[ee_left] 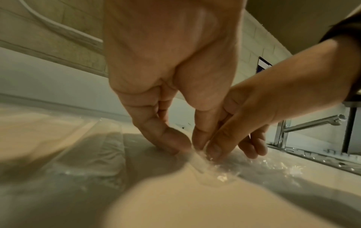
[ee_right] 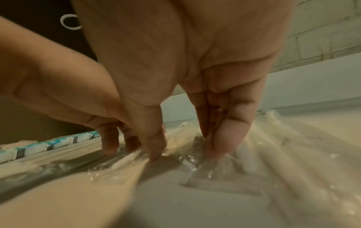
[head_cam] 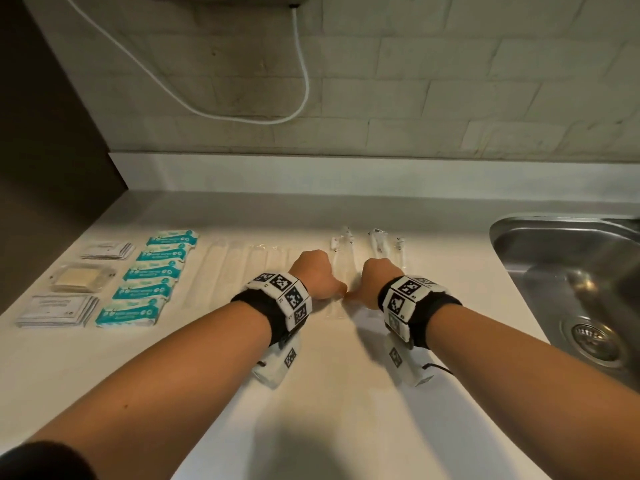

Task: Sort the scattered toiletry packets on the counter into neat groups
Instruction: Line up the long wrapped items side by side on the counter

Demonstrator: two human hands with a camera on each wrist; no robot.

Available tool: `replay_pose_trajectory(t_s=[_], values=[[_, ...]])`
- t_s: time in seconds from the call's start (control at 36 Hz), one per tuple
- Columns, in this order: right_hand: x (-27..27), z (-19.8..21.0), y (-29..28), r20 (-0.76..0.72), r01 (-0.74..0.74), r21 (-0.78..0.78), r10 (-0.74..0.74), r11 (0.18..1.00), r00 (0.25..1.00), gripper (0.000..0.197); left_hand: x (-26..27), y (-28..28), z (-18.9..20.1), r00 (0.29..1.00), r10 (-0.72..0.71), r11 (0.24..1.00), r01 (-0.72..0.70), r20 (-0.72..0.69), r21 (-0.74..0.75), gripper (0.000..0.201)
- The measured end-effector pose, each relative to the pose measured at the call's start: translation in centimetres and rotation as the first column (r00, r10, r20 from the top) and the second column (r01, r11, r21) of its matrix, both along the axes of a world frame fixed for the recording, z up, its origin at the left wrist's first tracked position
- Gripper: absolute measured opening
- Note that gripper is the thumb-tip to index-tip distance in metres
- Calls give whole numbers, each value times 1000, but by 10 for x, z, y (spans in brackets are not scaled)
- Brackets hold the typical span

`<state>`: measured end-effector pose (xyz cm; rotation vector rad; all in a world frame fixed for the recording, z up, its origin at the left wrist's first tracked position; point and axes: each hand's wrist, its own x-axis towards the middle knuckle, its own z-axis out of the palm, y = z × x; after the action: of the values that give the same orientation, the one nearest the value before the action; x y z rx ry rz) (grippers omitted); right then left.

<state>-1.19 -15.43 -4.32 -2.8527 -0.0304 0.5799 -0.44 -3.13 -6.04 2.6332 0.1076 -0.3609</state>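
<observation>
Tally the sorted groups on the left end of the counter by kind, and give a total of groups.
Teal wipe packets: 5, in one column.
Stacks of white flat sachets: 2; sachets per stack cannot be counted.
Clear soap tray: 1, between the two stacks.
Total: 8 items or stacks, in 3 kinds.

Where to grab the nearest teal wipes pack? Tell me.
Pinch the teal wipes pack across its short ends from above. It lies flat on the counter, another pack close behind it and white sachets to its left, so only the near side is free.
</observation>
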Motion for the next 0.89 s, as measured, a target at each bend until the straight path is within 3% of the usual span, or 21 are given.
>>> replay_pose_trajectory(t_s=[0.14, 0.22, 0.33, 0.39, 0.42, 0.5, 0.64, 0.81, 0.89], values=[[-1, 1, 0, -23, 27, 28, -26, 999, 999, 23, 0, -2, 3, 998, 52, 998, -54, -30, -38, 25], [-1, 1, -2, -11, 68, 71, -67, 995, 998, 25, -4, 1, 3, 995, 89, 979, -95, -44, -181, 15], [-4, 4, -6, -44, 97, 157, -92, 983, 995, 14, -13, 8, -4, 996, 78, 947, -84, -34, -309, 50], [-7, 1, -5, -75, 132, 202, -119, 970, 990, 46, -16, 10, -9, 999, 48, 950, -48, -7, -309, 55], [-9, 0, -4, -81, 145, 225, -130, 963, 988, 52, -17, 10, -11, 999, 36, 953, -33, 4, -300, 54], [-12, -3, -3, -88, 161, 262, -142, 951, 986, 49, -22, 9, -9, 1000, 21, 950, -16, 12, -313, 40], [-14, -3, -2, -90, 141, 199, -126, 970, 988, 27, -21, 9, -9, 1000, 2, 967, 5, 30, -253, 18], [-17, -1, -9, -107, 93, 95, -83, 991, 991, 29, -20, 19, -11, 998, -59, 964, 56, -1, -259, 34], [-16, -6, -10, -83, 136, 128, -126, 982, 989, 22, -20, 22, -9, 997, -77, 953, 71, -6, -295, 48]])
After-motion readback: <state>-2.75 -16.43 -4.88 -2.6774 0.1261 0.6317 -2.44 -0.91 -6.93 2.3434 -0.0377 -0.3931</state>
